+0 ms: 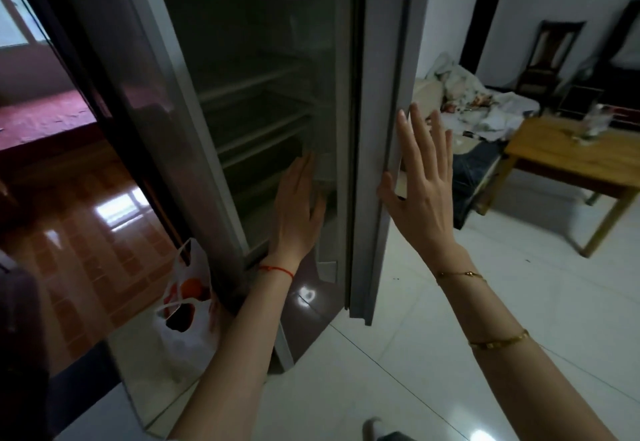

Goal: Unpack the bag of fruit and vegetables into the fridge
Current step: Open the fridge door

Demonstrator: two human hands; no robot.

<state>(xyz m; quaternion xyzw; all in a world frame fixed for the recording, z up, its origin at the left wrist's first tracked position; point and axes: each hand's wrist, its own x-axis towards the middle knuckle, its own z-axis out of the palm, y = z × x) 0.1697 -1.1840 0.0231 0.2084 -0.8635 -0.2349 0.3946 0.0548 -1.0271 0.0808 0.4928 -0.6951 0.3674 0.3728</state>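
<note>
The fridge (221,170) stands open in front of me, dark inside, with several bare white shelves (256,129). Its door (377,149) is swung out, edge toward me. My right hand (420,194) lies flat against the door's outer edge, fingers spread and thumb hooked on the near side. My left hand (298,208) reaches into the lower fridge opening, fingers straight, holding nothing. A white plastic bag (188,305) with orange and red fruit showing sits on the floor at the fridge's left foot.
A wooden table (575,160) with a clear container stands at the right. Behind it lie a bed with rumpled bedding (478,101) and a dark chair (550,56). White tiled floor (450,354) spreads to the right, glossy reddish floor (86,232) to the left.
</note>
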